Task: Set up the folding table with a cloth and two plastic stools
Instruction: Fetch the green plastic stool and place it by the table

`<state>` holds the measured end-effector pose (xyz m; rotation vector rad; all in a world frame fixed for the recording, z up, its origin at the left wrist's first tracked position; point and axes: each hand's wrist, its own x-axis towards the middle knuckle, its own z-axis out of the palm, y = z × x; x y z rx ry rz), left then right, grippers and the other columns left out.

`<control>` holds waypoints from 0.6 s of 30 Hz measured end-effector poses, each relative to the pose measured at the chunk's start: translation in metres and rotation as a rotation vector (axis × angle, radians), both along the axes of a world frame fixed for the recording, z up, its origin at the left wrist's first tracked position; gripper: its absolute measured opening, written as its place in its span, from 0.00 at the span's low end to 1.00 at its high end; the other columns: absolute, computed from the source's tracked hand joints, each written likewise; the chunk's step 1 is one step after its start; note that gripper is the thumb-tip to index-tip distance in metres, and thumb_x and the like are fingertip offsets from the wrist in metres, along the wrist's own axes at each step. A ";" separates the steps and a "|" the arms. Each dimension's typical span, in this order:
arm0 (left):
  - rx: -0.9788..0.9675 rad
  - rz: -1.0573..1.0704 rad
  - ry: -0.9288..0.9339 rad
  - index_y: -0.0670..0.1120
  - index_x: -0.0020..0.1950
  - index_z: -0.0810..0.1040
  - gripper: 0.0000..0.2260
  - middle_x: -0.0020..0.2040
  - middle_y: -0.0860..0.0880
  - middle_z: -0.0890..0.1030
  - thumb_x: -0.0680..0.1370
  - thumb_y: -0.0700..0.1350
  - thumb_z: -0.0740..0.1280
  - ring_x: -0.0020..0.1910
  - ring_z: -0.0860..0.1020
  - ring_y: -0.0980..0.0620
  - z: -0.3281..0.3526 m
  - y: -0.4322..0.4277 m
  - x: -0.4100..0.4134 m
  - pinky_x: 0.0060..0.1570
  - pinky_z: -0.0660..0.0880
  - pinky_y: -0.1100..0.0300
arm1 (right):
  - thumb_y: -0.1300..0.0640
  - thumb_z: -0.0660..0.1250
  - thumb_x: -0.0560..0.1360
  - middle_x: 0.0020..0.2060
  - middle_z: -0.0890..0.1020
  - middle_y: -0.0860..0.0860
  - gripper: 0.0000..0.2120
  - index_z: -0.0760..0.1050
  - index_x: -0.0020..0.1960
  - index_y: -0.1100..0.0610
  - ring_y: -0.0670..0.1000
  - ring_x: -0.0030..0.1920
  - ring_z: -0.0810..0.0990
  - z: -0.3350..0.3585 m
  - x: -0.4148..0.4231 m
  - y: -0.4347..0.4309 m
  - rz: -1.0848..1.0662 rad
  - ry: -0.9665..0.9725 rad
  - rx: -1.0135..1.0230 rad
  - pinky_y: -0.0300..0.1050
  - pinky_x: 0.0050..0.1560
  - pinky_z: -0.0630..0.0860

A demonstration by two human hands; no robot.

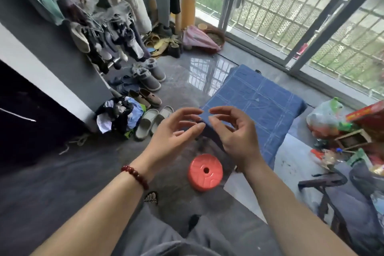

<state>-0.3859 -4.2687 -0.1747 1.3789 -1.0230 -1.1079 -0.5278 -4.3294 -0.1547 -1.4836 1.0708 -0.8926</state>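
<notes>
Cloth (255, 97) lies spread; plastic bag (326, 118) nearby holds colourful things.

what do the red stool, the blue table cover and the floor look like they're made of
Red stool: moulded plastic, smooth and slightly glossy, judging by the ribbed round seat with a centre hole. Blue table cover: woven fabric, matte, with fold creases and pale grid lines. Floor: probably polished tile or stone, since it mirrors the window grille.

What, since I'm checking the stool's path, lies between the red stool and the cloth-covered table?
In the head view, only bare grey floor separates the red stool from the blue cloth and its hanging corner.
</notes>
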 end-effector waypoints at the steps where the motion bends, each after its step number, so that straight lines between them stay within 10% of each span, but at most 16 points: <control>1: -0.004 0.049 0.001 0.54 0.54 0.78 0.17 0.51 0.51 0.81 0.67 0.57 0.69 0.52 0.80 0.55 -0.001 0.005 -0.001 0.53 0.77 0.60 | 0.63 0.70 0.73 0.42 0.82 0.45 0.08 0.79 0.43 0.50 0.40 0.43 0.79 0.000 0.001 -0.001 0.048 -0.003 -0.001 0.31 0.43 0.75; 18: 0.007 0.809 0.010 0.51 0.55 0.78 0.18 0.52 0.46 0.81 0.68 0.57 0.69 0.51 0.80 0.54 0.004 0.163 0.017 0.53 0.76 0.62 | 0.47 0.71 0.67 0.41 0.84 0.49 0.06 0.80 0.43 0.45 0.51 0.44 0.82 -0.002 0.103 0.088 0.836 -0.006 0.002 0.58 0.55 0.78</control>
